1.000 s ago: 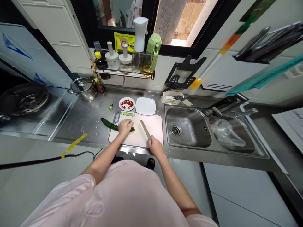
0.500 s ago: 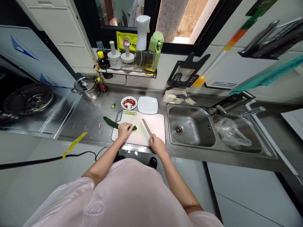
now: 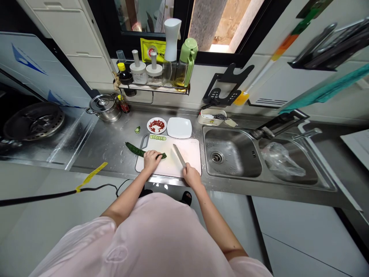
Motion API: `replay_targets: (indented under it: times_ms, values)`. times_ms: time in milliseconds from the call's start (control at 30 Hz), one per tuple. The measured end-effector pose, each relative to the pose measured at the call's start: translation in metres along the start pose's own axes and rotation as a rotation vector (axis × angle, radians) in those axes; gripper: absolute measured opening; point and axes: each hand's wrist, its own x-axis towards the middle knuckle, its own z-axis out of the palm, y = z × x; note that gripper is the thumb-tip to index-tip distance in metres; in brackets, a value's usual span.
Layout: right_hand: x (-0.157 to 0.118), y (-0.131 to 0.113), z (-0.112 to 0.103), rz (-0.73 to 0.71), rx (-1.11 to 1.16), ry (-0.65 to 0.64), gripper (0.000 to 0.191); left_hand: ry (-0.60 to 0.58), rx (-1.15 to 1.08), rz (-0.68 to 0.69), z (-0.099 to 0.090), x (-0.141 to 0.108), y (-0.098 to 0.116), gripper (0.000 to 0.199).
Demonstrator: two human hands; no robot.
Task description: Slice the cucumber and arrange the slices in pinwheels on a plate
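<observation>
One round metal burner rack (image 3: 34, 124) at far left, then one lidded steel pot (image 3: 104, 109) on the steel surface (image 3: 99, 144). Behind it, one wall shelf (image 3: 152, 89) carries five containers: one dark sauce bottle (image 3: 125, 75), two white jars (image 3: 138, 73), one white-topped spray bottle (image 3: 170, 52) and one green-topped oil dispenser (image 3: 185, 67). One loose cucumber slice (image 3: 137, 130) lies on the surface, left of the cutting board (image 3: 188, 148). One long cucumber (image 3: 138, 151) lies across the board's left part, its far end sticking out past the edge. The left hand (image 3: 151, 161) sits on the cucumber, fingers (image 3: 157, 156) curled over it and pressing down. Six or seven cut slices (image 3: 158, 137) sit in a row at the board's top edge, exact count hard to tell. Beyond the board are one round plate of chopped red chilli (image 3: 157, 125) and one bare square white plate (image 3: 179, 127). The right hand (image 3: 192, 176) has its fingers (image 3: 187, 171) wrapped around the handle of one kitchen knife (image 3: 179, 156), blade over the board, just beside the cucumber. Further right: one small white tray (image 3: 211, 117), one double steel sink (image 3: 230, 152) and one plastic bag (image 3: 282, 160) in its right basin.
</observation>
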Motion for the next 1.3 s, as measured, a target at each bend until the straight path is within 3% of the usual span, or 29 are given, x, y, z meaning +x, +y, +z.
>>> replay_targets:
  times_ms: [200, 600, 1300]
  values:
    - [-0.001, 0.0, 0.001, -0.009, -0.007, 0.015, 0.025, -0.017, 0.008, -0.008, -0.001, 0.0, 0.001, 0.024]
    - [0.0, -0.001, -0.005, 0.005, -0.039, -0.029, 0.028, 0.105, -0.011, 0.087, 0.01, 0.0, -0.008, 0.018]
    - [0.007, 0.002, -0.006, 0.028, -0.013, -0.013, 0.026, 0.14, -0.016, 0.16, 0.012, 0.002, -0.012, 0.017]
